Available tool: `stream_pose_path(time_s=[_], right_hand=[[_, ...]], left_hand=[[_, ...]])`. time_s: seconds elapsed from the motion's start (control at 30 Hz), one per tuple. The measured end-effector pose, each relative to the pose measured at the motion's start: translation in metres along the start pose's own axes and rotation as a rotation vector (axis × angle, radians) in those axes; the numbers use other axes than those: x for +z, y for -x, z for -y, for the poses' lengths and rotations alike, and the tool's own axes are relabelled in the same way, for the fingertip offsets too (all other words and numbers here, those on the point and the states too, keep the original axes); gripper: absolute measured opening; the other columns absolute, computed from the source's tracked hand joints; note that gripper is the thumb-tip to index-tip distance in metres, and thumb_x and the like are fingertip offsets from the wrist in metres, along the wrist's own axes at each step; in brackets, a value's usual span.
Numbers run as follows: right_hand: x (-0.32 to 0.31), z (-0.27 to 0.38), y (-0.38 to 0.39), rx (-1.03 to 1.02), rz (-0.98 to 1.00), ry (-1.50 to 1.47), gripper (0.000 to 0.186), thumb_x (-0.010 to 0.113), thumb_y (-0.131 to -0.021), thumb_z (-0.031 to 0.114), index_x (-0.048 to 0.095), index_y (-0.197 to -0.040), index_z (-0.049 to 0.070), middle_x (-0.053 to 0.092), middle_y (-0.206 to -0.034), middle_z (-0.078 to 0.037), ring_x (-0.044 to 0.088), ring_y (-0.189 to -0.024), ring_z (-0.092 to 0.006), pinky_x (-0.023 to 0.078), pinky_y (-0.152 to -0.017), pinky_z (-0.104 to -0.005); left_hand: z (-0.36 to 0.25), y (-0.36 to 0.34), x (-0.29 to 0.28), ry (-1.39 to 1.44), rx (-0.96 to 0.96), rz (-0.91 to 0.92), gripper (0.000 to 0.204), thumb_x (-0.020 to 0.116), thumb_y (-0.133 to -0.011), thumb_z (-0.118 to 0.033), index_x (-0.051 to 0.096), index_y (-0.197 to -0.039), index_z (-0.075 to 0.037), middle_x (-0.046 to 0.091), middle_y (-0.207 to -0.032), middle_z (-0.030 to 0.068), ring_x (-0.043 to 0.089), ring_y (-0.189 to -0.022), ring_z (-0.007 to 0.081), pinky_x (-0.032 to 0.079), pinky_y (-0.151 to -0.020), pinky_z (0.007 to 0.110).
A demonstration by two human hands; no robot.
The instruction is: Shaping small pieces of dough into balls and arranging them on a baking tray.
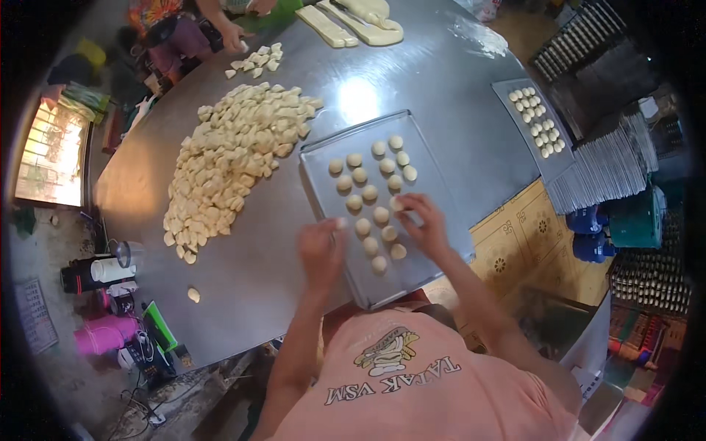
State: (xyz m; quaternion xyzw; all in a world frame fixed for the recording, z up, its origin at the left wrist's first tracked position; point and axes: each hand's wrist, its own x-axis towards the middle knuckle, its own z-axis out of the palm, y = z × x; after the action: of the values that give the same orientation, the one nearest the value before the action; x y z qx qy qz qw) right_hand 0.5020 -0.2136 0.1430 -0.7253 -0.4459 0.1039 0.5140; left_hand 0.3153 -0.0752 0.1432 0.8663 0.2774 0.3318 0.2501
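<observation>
A metal tray [426,261] holds several round dough balls [369,192] in loose rows at the table's near edge. My left hand [321,248], slightly blurred, is closed on a pale dough ball [340,223] at the tray's left side. My right hand [423,224] has its fingers curled on another dough ball [397,202] over the tray's right part. A big heap of cut dough pieces [235,154] lies left of the tray on the steel table [257,287].
A co-worker's hand [232,35] is by smaller dough pieces [257,60] at the back. Dough slabs [357,28] lie there too. A second tray of balls [534,121] and stacked metal sheets [603,163] are at right. Bottles and phones [158,327] line the left edge.
</observation>
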Motion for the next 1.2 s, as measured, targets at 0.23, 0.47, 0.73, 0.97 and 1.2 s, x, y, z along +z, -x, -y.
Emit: stream_pose_path(time_s=[0.23,0.47,0.73,0.97,1.2], right_hand=[[-0.045,-0.067,-0.013,0.010,0.142,0.082,0.036,0.067,-0.073,-0.003,0.063,-0.108,0.004,0.059,-0.110,-0.007,0.058,-0.089,-0.0204,0.047,-0.078,-0.0294],[-0.047,-0.077,-0.025,0.040,0.283,0.024,0.036,0.067,-0.075,0.001,0.062,-0.110,0.005,0.059,-0.112,-0.008,0.056,-0.098,-0.0251,0.047,-0.084,-0.0335],[-0.050,-0.065,-0.036,-0.018,0.027,0.022,0.038,0.067,-0.073,0.005,0.060,-0.110,0.006,0.049,-0.123,-0.015,0.051,-0.107,-0.0290,0.042,-0.092,-0.0360],[-0.075,-0.070,-0.028,0.068,-0.110,0.145,0.027,0.062,-0.077,0.000,0.061,-0.103,0.005,0.052,-0.119,-0.010,0.051,-0.107,-0.0260,0.043,-0.089,-0.0344],[-0.086,-0.044,0.016,0.223,-0.168,0.185,0.020,0.061,-0.079,0.001,0.061,-0.099,0.004,0.055,-0.111,-0.010,0.052,-0.099,-0.0235,0.043,-0.085,-0.0317]], left_hand=[[-0.061,-0.035,0.109,-0.157,0.121,0.187,0.025,0.067,-0.073,-0.012,0.064,-0.098,-0.009,0.064,-0.094,0.0033,0.052,-0.085,0.0214,0.038,-0.081,0.037],[-0.069,-0.032,0.117,-0.135,0.035,0.097,0.025,0.067,-0.073,-0.014,0.066,-0.097,-0.009,0.062,-0.090,0.0044,0.051,-0.086,0.0202,0.038,-0.080,0.038],[-0.002,-0.033,0.057,-0.036,-0.339,-0.141,0.017,0.065,-0.079,-0.014,0.068,-0.093,-0.005,0.064,-0.086,0.0068,0.055,-0.075,0.0217,0.044,-0.073,0.033],[0.134,-0.084,0.030,-0.122,-0.721,-0.314,0.026,0.060,-0.084,-0.025,0.065,-0.093,-0.001,0.065,-0.079,0.0111,0.061,-0.074,0.0268,0.049,-0.070,0.036],[0.164,-0.103,0.069,-0.414,-0.874,-0.296,0.030,0.059,-0.086,-0.031,0.063,-0.088,-0.002,0.063,-0.077,0.0126,0.059,-0.071,0.0292,0.048,-0.068,0.038]])
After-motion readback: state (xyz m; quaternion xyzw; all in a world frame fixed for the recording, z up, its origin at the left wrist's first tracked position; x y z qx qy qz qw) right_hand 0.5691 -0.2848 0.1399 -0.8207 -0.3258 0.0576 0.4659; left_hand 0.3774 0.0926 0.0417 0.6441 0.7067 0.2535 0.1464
